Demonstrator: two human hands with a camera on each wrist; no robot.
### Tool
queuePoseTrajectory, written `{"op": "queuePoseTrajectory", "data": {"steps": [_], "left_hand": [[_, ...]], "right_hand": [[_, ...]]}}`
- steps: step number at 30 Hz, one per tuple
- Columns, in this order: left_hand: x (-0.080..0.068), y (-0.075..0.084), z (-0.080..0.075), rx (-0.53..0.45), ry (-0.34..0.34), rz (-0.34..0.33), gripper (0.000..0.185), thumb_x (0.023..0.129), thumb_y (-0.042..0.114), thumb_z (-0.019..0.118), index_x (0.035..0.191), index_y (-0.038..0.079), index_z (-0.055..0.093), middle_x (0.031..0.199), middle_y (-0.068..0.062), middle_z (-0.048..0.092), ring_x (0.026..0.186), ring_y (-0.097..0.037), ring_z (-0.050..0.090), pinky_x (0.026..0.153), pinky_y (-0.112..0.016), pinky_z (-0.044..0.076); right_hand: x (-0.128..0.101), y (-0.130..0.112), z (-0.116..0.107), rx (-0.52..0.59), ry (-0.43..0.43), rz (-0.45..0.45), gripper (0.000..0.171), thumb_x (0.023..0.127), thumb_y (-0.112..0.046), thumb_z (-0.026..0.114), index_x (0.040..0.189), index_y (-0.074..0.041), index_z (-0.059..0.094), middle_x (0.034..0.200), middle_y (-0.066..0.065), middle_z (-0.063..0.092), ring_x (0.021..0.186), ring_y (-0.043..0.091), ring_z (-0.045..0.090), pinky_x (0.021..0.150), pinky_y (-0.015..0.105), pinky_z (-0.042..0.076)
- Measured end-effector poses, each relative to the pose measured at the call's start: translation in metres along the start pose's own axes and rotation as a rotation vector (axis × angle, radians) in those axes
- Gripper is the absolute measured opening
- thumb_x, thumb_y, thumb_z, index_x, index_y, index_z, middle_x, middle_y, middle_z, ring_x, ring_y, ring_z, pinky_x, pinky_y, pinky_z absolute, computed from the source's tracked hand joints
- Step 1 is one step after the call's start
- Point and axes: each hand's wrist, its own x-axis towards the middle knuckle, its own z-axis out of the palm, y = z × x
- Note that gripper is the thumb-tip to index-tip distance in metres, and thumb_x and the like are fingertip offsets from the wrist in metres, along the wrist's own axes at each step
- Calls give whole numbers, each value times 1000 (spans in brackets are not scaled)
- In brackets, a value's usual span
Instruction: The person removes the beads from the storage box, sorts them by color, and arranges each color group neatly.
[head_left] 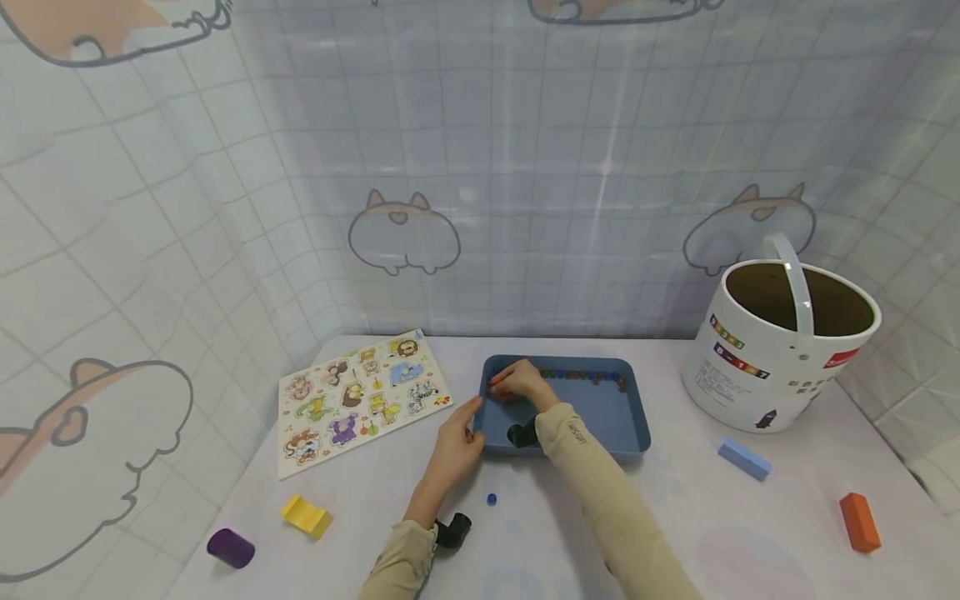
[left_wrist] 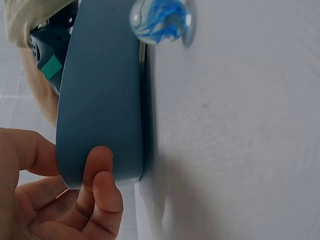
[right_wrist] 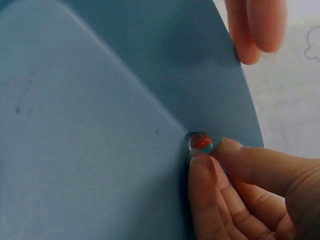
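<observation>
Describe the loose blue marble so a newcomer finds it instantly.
Start at the blue tray mid-table, which the left hand grips at its near-left corner. Just in front of the tray's near edge, on the bare white table, sits the marble. It alone lies outside the tray; the others line the tray's far wall.

Blue tray [head_left: 600,417], red-swirled marble [right_wrist: 201,143]
</observation>
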Motion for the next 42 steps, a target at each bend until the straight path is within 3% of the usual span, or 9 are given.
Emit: {"op": "queuePoseTrajectory", "data": {"steps": [9,17,22,25,29,32,39,42], "left_hand": [[-2,2,0,-12,10,18,60,78,-8,54,137,-5,49,141,-24,51,47,3,35,46,-17,35],[-1,1,0,-12,-10,-19,61,79,-5,54,139,-3,47,143,-21,50,47,0,36,46,-16,35],[-2,2,0,-4,2,-9,61,77,-6,55,138,-4,49,140,-22,52,48,1,35,46,-16,34],[-2,2,0,-2,14,-5,61,76,-7,55,137,-5,50,139,-23,53,48,1,35,46,-17,34],[-2,0,-1,6,15,-13,62,76,-7,55,137,-5,50,139,-22,53,49,0,36,46,-17,35],[-2,-1,-2,9,4,-30,62,76,-6,55,138,-4,49,140,-22,53,49,-1,37,47,-17,36],[-1,0,-1,-4,-13,-53,62,78,-4,55,140,-2,48,142,-20,51,47,-1,37,46,-17,36],[-1,0,-1,-6,-15,-48,62,78,-4,54,140,-2,47,143,-20,50,46,-1,37,45,-17,36]], "right_hand": [[3,-2,5,-64,-31,11,23,76,2,75,98,2,74,92,15,74,62,10,66,66,26,58],[-1,-1,-9,-41,-101,-25,25,85,-11,69,107,-2,74,97,11,73,70,11,62,68,26,56],[-10,-4,-23,-7,-146,-86,28,92,-15,63,116,-2,70,85,10,69,70,13,59,74,30,55],[-17,-5,-31,12,-158,-115,31,93,-17,61,120,-3,67,86,14,67,71,16,58,81,35,55],[-27,-7,-37,38,-161,-143,34,94,-19,60,124,-2,65,107,21,67,86,24,64,90,42,54],[-34,-7,-40,58,-163,-159,35,94,-19,60,124,-1,64,113,24,64,88,25,63,93,46,51],[-64,-7,-42,96,-183,-241,33,95,-19,59,121,0,64,108,9,68,100,36,61,93,49,51],[-83,-8,-41,95,-207,-305,31,94,-19,60,119,0,65,109,9,69,93,29,63,91,50,51]]}}
